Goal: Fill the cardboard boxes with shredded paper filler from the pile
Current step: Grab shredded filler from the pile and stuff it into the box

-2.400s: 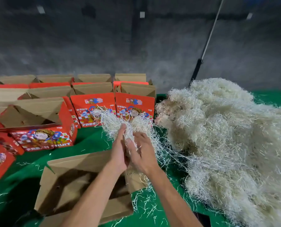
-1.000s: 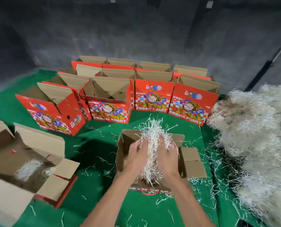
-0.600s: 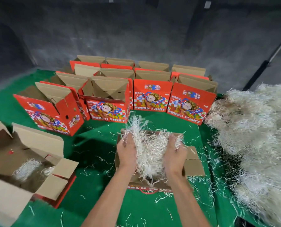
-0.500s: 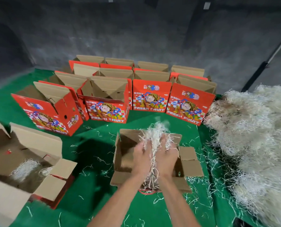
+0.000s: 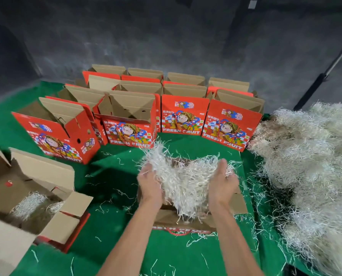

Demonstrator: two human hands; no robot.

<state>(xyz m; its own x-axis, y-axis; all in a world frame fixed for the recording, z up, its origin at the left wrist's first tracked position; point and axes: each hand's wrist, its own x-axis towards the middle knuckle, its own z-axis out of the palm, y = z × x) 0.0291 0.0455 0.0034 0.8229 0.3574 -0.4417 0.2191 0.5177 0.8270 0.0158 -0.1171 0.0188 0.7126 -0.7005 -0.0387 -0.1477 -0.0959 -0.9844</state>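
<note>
Head view: a clump of shredded paper (image 5: 186, 182) is held up between the left hand (image 5: 150, 184) & right hand (image 5: 222, 185), right over the open box (image 5: 188, 218) in front. The hands are kept apart w/ fingers curled into each side of the clump, prob. so the paper is spread wide & fluffed before it is dropped in. The box flaps are folded out so nothing is blocked. The big pile (image 5: 309, 166) is kept close on the right, so more can be grabbed fast. A box w/ some paper (image 5: 32, 196) is set at the left. Red boxes (image 5: 184, 116) are lined up open at the back, not yet filled as far as can be seen
</note>
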